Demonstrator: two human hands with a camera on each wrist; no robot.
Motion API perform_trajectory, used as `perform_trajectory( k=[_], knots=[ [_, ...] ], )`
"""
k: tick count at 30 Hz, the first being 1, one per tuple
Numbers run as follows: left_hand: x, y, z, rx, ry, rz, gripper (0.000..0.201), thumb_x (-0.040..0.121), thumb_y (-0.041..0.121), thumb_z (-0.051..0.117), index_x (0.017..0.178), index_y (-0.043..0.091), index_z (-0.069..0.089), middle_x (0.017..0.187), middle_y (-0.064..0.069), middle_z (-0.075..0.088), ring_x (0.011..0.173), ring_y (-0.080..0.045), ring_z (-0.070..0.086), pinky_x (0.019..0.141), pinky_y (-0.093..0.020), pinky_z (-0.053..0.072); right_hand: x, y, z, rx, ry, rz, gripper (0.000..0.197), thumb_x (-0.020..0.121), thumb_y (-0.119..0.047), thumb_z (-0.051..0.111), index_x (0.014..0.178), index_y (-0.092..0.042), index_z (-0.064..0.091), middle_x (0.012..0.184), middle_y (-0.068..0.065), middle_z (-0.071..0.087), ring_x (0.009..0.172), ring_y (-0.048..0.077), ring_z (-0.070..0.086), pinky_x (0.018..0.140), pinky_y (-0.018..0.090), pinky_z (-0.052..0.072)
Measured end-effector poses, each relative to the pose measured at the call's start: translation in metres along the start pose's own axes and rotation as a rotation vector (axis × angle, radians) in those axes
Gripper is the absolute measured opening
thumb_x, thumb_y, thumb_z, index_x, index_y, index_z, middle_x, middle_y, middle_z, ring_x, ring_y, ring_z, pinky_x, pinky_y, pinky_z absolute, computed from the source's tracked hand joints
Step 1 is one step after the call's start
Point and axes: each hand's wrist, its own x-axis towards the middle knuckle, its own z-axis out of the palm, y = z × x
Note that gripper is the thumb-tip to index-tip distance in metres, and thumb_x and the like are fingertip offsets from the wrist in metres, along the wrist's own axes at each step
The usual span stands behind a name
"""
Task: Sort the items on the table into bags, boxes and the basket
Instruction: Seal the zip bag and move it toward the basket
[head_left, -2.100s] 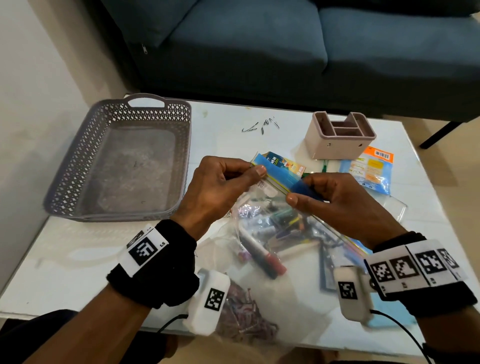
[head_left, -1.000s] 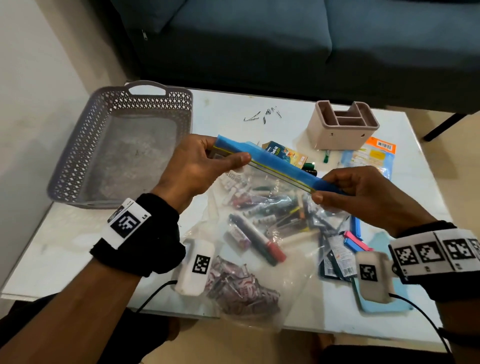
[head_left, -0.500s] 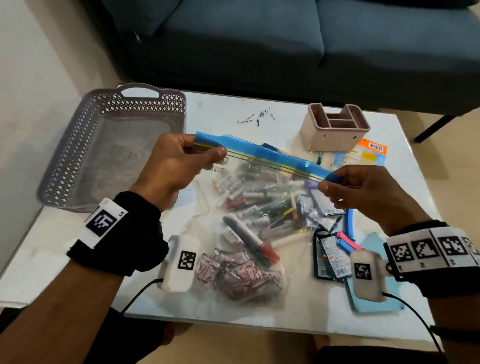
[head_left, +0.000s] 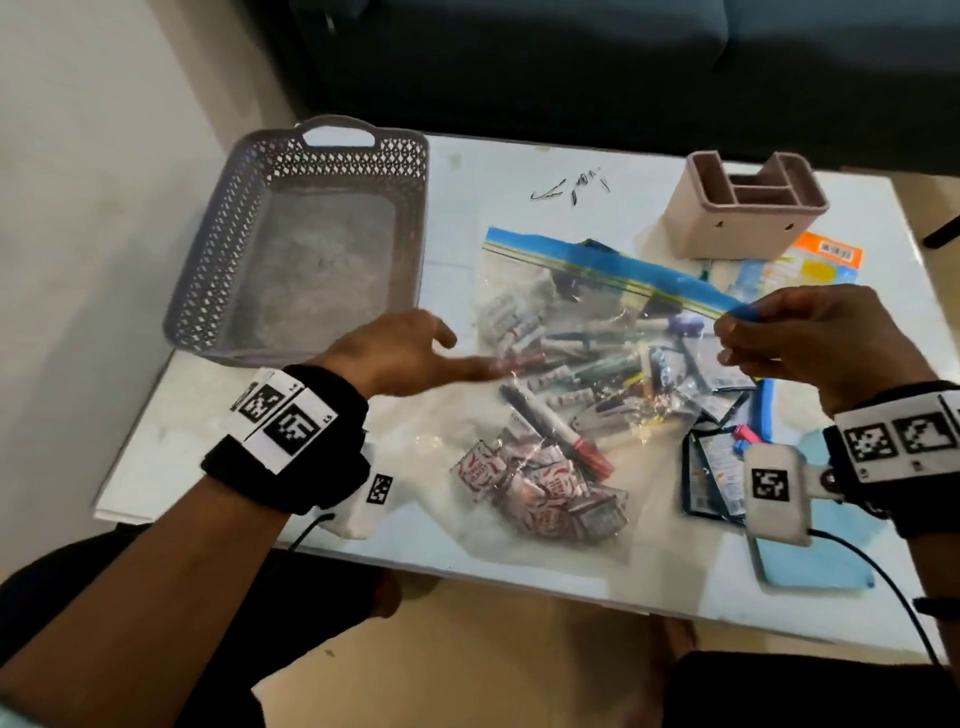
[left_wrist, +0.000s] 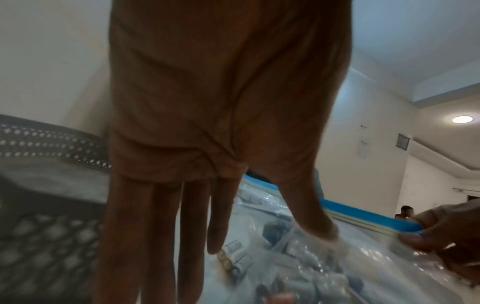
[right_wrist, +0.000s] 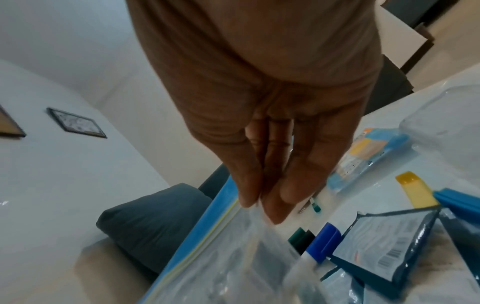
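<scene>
Since half a second ago my left hand (head_left: 400, 348) has let go of the blue zip strip (head_left: 613, 270) and dropped toward the tabletop (head_left: 467, 171), fingers straight, the tips reaching onto the clear zip bag (head_left: 566, 364) of markers and pens. My right hand (head_left: 795, 338) now carries the strip alone, its grip clamped on the right end between thumb and fingertips (right_wrist: 275, 201), so the bag's left corner has sagged down near the basket (head_left: 306, 244). I judge the risk is in that one-ended hold: I cannot tell whether the seal is pressed along its whole length, and if a stretch gapes, lifting from one corner could tip markers back out. The slick film could also slide from the pinch under the load. A second bag of small wrapped packets (head_left: 540, 488) lies just below and could be dragged toward the edge.
</scene>
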Motion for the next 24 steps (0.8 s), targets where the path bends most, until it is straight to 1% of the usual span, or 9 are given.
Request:
perform_trajectory(
  k=[3,5,7,9,11,14,17,20,24],
  knots=[
    [-0.011,-0.022,0.010,0.045,-0.173,-0.030,0.099,0.063,0.082,0.073,0.144,0.030,0.050,0.126,0.009,0.068,0.108,-0.017,0.066,0.102,-0.039,0.051,0.002,0.003,0.003,-0.057,0.077,-0.008,0.029,0.081,-0.014,0.084,0.106,-0.001,0.074,0.094,0.021,0.075,0.087,0.036,0.075,0.077,0.039,0.061],
    [-0.017,-0.033,0.018,0.025,-0.182,-0.028,0.085,0.070,0.067,0.081,0.141,0.030,0.052,0.119,0.006,0.070,0.094,-0.016,0.067,0.088,-0.031,0.054,0.005,0.002,0.007,-0.316,0.251,-0.088,0.053,0.077,-0.026,0.089,0.123,-0.012,0.067,0.114,0.015,0.072,0.103,0.036,0.071,0.093,0.051,0.057],
    [-0.019,-0.039,0.028,-0.065,-0.142,-0.011,0.066,0.080,0.047,0.083,0.136,0.027,0.056,0.110,0.003,0.073,0.087,-0.015,0.070,0.071,-0.027,0.052,-0.001,-0.004,0.019,-0.499,0.379,-0.338,0.059,0.080,-0.028,0.085,0.132,-0.018,0.059,0.130,0.011,0.063,0.113,0.033,0.063,0.099,0.054,0.052],
    [-0.021,-0.044,0.037,-0.211,-0.070,0.013,0.050,0.085,0.032,0.082,0.129,0.023,0.061,0.098,0.001,0.075,0.082,-0.016,0.073,0.064,-0.030,0.055,-0.013,-0.014,0.046,-0.474,0.280,-0.630,0.043,0.093,-0.024,0.071,0.133,-0.015,0.059,0.134,0.011,0.059,0.119,0.030,0.059,0.100,0.053,0.051],
    [-0.024,-0.048,0.044,-0.323,0.016,0.020,0.038,0.086,0.022,0.081,0.121,0.021,0.066,0.088,0.001,0.076,0.076,-0.014,0.073,0.067,-0.033,0.059,-0.027,-0.021,0.082,-0.490,-0.009,-0.752,0.044,0.105,-0.034,0.052,0.144,-0.015,0.052,0.149,0.009,0.049,0.137,0.026,0.047,0.114,0.051,0.040],
    [-0.029,-0.053,0.047,-0.365,0.082,0.024,0.031,0.082,0.017,0.083,0.110,0.022,0.071,0.077,0.003,0.076,0.070,-0.013,0.072,0.050,-0.014,0.044,-0.046,-0.016,0.135,-0.784,-0.418,-0.650,0.067,0.105,-0.058,0.020,0.163,-0.025,0.013,0.171,-0.002,0.009,0.158,0.020,0.005,0.128,0.047,0.009],
    [-0.036,-0.057,0.040,-0.313,0.032,-0.015,0.020,0.077,0.018,0.086,0.094,0.020,0.075,0.071,0.004,0.077,0.067,-0.007,0.073,0.051,-0.013,0.044,-0.048,0.000,0.160,-0.987,-0.513,-0.511,0.079,0.095,-0.072,0.005,0.161,-0.032,-0.011,0.170,-0.009,-0.010,0.157,0.020,-0.012,0.126,0.055,-0.002],
    [-0.045,-0.064,0.034,-0.213,-0.111,-0.050,0.003,0.082,0.021,0.082,0.081,0.019,0.079,0.070,0.006,0.077,0.067,-0.002,0.074,0.060,-0.018,0.048,-0.042,0.010,0.166,-1.036,-0.522,-0.426,0.080,0.093,-0.075,0.001,0.160,-0.033,-0.016,0.170,-0.008,-0.013,0.157,0.020,-0.015,0.125,0.058,-0.006],
    [-0.051,-0.068,0.031,-0.197,-0.245,-0.053,0.005,0.086,0.020,0.078,0.082,0.018,0.081,0.074,0.006,0.078,0.070,-0.004,0.076,0.059,-0.017,0.048,-0.037,0.016,0.174,-1.062,-0.517,-0.375,0.077,0.095,-0.074,-0.001,0.161,-0.034,-0.011,0.167,-0.011,-0.021,0.155,0.022,-0.020,0.123,0.062,-0.009]
  ],
)
